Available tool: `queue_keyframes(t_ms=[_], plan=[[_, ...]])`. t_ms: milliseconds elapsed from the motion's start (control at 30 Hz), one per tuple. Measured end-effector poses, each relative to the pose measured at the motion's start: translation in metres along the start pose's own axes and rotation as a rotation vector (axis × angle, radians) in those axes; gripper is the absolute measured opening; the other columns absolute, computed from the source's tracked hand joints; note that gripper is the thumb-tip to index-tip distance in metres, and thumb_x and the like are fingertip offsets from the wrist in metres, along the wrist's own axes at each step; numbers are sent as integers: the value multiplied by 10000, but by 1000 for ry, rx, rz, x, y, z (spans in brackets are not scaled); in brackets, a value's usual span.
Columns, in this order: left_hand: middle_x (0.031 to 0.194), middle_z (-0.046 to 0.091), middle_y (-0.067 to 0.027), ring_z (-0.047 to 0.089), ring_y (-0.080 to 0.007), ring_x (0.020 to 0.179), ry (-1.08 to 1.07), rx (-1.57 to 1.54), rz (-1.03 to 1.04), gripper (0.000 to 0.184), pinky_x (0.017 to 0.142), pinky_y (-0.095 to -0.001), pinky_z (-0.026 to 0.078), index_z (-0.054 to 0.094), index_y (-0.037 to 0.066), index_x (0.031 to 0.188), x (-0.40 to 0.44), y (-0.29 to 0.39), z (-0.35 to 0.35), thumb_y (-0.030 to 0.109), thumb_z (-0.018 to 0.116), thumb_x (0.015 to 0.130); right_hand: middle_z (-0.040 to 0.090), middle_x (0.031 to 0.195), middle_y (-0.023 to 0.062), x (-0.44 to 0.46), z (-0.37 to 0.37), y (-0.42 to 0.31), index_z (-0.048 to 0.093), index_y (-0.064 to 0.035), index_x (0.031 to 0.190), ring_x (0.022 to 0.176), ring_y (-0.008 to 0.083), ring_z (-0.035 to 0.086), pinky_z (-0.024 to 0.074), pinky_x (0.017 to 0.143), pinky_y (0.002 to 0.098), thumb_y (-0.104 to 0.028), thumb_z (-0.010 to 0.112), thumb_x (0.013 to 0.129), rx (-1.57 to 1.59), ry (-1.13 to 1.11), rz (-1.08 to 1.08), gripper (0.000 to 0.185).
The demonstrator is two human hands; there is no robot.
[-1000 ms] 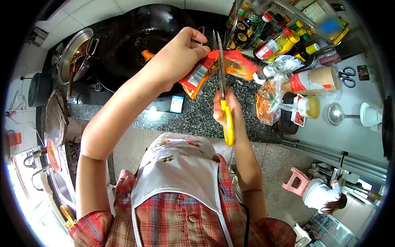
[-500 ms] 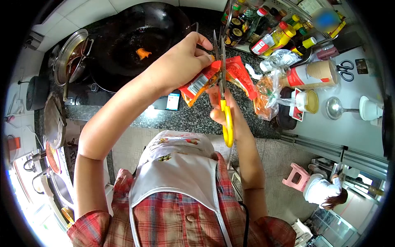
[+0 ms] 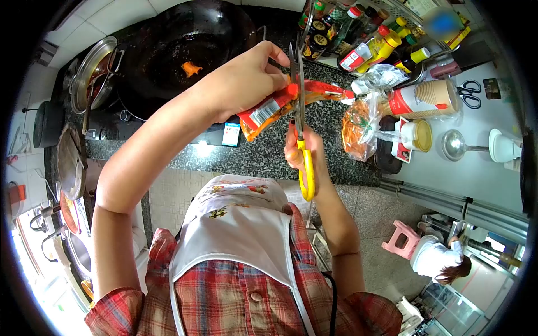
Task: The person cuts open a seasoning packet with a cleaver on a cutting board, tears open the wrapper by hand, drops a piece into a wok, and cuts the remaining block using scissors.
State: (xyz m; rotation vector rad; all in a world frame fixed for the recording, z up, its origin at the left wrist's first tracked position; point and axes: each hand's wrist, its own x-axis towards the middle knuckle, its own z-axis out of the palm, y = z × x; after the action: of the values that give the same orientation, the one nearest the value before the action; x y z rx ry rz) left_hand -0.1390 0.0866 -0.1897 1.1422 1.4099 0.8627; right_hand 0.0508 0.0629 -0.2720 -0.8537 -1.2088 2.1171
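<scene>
My left hand [image 3: 252,78] is closed on a red and orange packet [image 3: 265,113] with a barcode, over the counter beside the wok. My right hand [image 3: 305,152] grips yellow-handled scissors [image 3: 306,173] whose blades point away from me, across the packet. Part of the packet extends to the right of the blades. To the left, the black wok [image 3: 216,33] holds an orange lump [image 3: 191,69]. A clear plastic bag of orange food [image 3: 356,134] lies right of my right hand.
Sauce bottles [image 3: 385,49] crowd the back right, near stacked cups [image 3: 431,99], black-handled scissors [image 3: 469,95] and a ladle [image 3: 454,145]. A metal pot [image 3: 84,73] stands left of the wok. A person in white [image 3: 439,259] is at lower right, beside a pink stool [image 3: 401,244].
The packet's right part has swung down and then back up, now stretching rightward. The hands and scissors have shifted slightly left in view. More of the orange lump shows than at first.
</scene>
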Motion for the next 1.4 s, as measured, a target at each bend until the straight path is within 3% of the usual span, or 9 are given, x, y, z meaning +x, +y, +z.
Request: queue_keyframes(t_ms=[100,167,300,433,600,667,1000,1200,1400], plan=[[831,608,-93,568,-105,741,10,53,54,264,656,-223,464,411,17,1071,-3,-3,3,5,520,830,517,906,11,2,-14,-1,460,-36,1107,770,63,503,397,596,188,-427,806,601,-239,-18,-20,727],[836,609,-94,572,-109,748,-7,62,42,267,657,-225,465,422,17,1065,-8,1,6,13,534,823,517,1056,71,2,-13,-17,401,-2,1206,928,157,506,423,784,279,-352,826,592,-883,18,-428,825],[860,616,-96,578,-106,754,-10,122,37,284,644,-223,465,448,17,1058,-6,3,7,26,568,800,462,1204,126,-3,-8,-43,332,19,1275,1086,214,439,338,938,336,-294,834,587,-885,34,-228,908],[829,626,-92,575,-89,700,-25,194,26,303,609,-214,463,447,7,1070,-9,12,3,19,574,795,337,702,-61,-2,-16,-32,458,-11,1039,621,31,281,276,519,182,-365,850,552,-740,34,-165,719],[785,622,-71,568,-80,642,-214,10,-94,341,564,-195,452,449,-5,1091,-6,2,-9,13,585,778,355,707,-67,-9,-20,-21,470,-45,934,625,27,313,266,508,174,-388,858,518,-459,-58,-29,664],[782,622,-66,567,-79,632,-275,-19,-134,356,552,-190,448,449,-8,1105,-9,7,-11,8,581,776,365,656,-63,-14,-19,-19,425,-73,794,586,31,320,287,491,198,-228,869,543,-256,-123,86,533],[955,612,-96,584,-125,885,-523,-453,0,451,836,-239,442,410,-26,1211,-21,13,-8,-33,502,769,338,608,-75,-30,10,-27,386,-105,708,506,21,312,214,450,171,-545,754,596,187,-371,176,585],[974,608,-99,590,-128,870,-439,-358,-62,459,815,-238,454,401,-12,1218,-17,14,-6,-28,497,769,381,827,-12,-24,0,-34,492,-17,1133,709,69,339,280,645,218,-721,587,597,41,-456,69,890],[916,636,-153,631,-160,809,-464,-373,-224,436,708,-239,496,415,-24,1175,-19,16,-6,-62,548,762,467,1062,70,-24,-26,-52,423,-10,1235,986,170,422,360,880,312,-422,836,534,-552,-348,91,912]])
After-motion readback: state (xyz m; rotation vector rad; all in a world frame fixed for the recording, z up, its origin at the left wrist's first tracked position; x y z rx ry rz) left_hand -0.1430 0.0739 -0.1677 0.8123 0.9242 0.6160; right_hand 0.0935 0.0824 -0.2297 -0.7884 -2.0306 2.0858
